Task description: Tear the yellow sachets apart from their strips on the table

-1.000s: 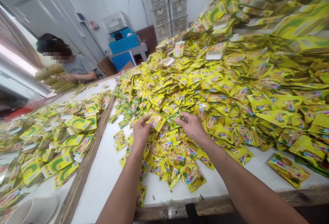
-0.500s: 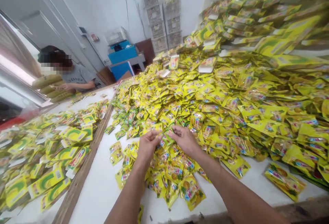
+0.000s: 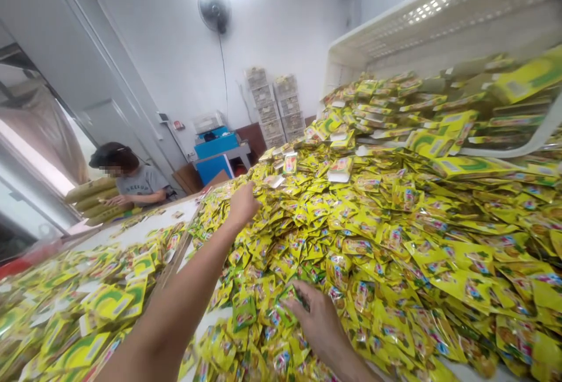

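A large heap of small yellow packets [image 3: 373,218] with pineapple pictures covers the white table. My left hand [image 3: 244,202] is stretched out over the heap's far left side. Its fingers curl in like a fist, and whatever they might hold is hidden. Nearer to me, my right hand [image 3: 314,309] has its thumb and fingers closed around a green packet [image 3: 286,305], low over the yellow ones. Another green packet [image 3: 243,312] lies to its left on the pile. A few small cartons, one of them a pale box [image 3: 340,169], rest on top at the back.
A wooden strip [image 3: 175,262] divides off a second pile of yellow-green cartons [image 3: 112,300] on the left. At the right, a tipped white basket [image 3: 346,57] spills cartons. A person [image 3: 143,186] sits at the far left beside stacked sacks [image 3: 88,192]. Stacked crates [image 3: 266,104] stand at the wall.
My hands were together on a green packet and have come apart. The left has reached forward over the heap; the right stays near with a green packet. The view has tilted up.
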{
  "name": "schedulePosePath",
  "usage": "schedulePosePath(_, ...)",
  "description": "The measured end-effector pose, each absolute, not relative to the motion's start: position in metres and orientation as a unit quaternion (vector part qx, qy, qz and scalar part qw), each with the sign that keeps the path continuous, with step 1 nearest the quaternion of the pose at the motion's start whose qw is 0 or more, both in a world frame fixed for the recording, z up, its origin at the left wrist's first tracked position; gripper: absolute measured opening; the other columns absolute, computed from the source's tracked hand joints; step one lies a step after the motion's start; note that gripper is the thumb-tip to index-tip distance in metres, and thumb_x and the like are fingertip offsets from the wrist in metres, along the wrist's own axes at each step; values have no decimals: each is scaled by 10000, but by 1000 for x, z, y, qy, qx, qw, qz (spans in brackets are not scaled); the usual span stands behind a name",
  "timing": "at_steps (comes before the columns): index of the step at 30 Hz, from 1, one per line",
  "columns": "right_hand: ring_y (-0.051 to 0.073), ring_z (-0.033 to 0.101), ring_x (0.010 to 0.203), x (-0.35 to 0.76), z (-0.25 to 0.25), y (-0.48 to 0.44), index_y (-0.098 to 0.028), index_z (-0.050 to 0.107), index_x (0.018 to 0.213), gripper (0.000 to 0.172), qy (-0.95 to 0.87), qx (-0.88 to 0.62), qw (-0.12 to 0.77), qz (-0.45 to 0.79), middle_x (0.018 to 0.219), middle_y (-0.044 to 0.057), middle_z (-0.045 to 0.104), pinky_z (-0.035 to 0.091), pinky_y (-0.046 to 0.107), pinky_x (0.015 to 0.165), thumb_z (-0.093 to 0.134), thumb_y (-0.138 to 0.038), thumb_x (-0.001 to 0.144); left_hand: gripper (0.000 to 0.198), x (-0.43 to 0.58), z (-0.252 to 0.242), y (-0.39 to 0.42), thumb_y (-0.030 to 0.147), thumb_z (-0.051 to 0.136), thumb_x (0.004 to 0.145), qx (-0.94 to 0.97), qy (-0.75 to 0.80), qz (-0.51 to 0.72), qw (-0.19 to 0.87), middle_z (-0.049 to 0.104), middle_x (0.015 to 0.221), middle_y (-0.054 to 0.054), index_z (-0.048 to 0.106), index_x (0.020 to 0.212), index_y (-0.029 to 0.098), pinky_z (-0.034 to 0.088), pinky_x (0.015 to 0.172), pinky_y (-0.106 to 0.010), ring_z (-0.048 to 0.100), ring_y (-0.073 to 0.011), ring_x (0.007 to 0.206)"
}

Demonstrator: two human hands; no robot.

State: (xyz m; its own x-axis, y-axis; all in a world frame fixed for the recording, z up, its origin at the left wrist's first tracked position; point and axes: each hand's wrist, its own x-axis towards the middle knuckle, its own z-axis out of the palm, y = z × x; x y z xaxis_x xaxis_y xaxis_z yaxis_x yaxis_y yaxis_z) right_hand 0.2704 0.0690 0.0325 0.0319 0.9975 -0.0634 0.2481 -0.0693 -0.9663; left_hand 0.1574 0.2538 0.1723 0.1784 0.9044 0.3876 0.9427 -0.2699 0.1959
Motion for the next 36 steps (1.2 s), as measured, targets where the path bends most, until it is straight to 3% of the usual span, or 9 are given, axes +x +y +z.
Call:
schedulePosePath(3, 286, 550, 1116, 272, 28, 71, -169, 597, 1221, 531, -518, -591, 403, 470, 1237, 112, 594, 431, 339, 900, 510, -454, 781, 738, 182, 183, 301, 6, 502, 688, -809, -569, -81, 126, 406, 1407, -209, 345, 1390, 170, 418, 906, -423, 419, -349, 1255)
schedulePosePath(6, 275, 575, 1049, 272, 23, 76, -199, 636, 1160, 481, -520, -605, 389, 461, 1149, 95, 641, 430, 297, 852, 517, -453, 769, 804, 198, 177, 338, 22, 536, 682, -831, -542, -37, 119, 161, 1533, -158, 287, 1417, 232, 352, 978, -513, 211, -387, 1368)
schedulePosePath(10, 239, 602, 870, 268, 17, 77, -247, 681, 1025, 365, -523, -617, 400, 430, 929, 52, 693, 430, 258, 721, 536, -448, 756, 719, 208, 161, 362, 88, 612, 641, -862, -497, 28, 95, 338, 1465, -157, 423, 1323, 215, 355, 994, -458, 318, -356, 1326)
schedulePosePath(15, 259, 590, 946, 264, 20, 75, -225, 675, 1065, 400, -506, -623, 426, 418, 1004, 68, 688, 429, 277, 774, 536, -421, 746, 675, 197, 165, 350, 220, 662, 603, -892, -436, 45, 110, 586, 1155, -165, 466, 1244, 146, 433, 867, -369, 543, -313, 1067)
schedulePosePath(19, 303, 576, 1032, 269, 28, 73, -172, 651, 1134, 484, -517, -609, 422, 429, 1070, 116, 671, 422, 343, 858, 517, -433, 749, 601, 181, 181, 326, 329, 670, 603, -890, -431, 6, 150, 570, 1040, -149, 533, 1159, 144, 436, 817, -379, 536, -324, 1011)
schedulePosePath(23, 310, 571, 1072, 274, 33, 74, -146, 616, 1185, 534, -519, -602, 431, 428, 1131, 135, 648, 432, 355, 863, 481, -456, 771, 301, 169, 185, 306, 285, 610, 676, -879, -447, -21, 165, 544, 921, -115, 649, 942, 149, 442, 668, -329, 584, -247, 791)
schedulePosePath(26, 306, 592, 1024, 276, 32, 76, -149, 639, 1134, 491, -519, -592, 456, 414, 1099, 129, 662, 448, 357, 831, 491, -439, 767, 261, 163, 181, 297, 319, 592, 727, -873, -456, -74, 155, 533, 981, -110, 676, 915, 159, 427, 628, -308, 577, -207, 746)
schedulePosePath(30, 294, 620, 912, 277, 28, 78, -160, 659, 1073, 452, -513, -583, 481, 406, 1006, 121, 683, 475, 362, 762, 518, -452, 758, 207, 154, 179, 277, 342, 589, 756, -853, -451, -243, 96, 579, 906, -78, 708, 792, 177, 392, 596, -286, 553, -177, 707)
schedulePosePath(36, 280, 569, 1052, 288, 32, 80, -212, 665, 962, 326, -537, -530, 553, 353, 1276, 122, 545, 481, 375, 806, 564, -440, 751, 286, 133, 172, 199, 400, 621, 723, -770, -475, -416, -96, 454, 489, 30, 627, 559, 167, 271, 495, -244, 406, -102, 492)
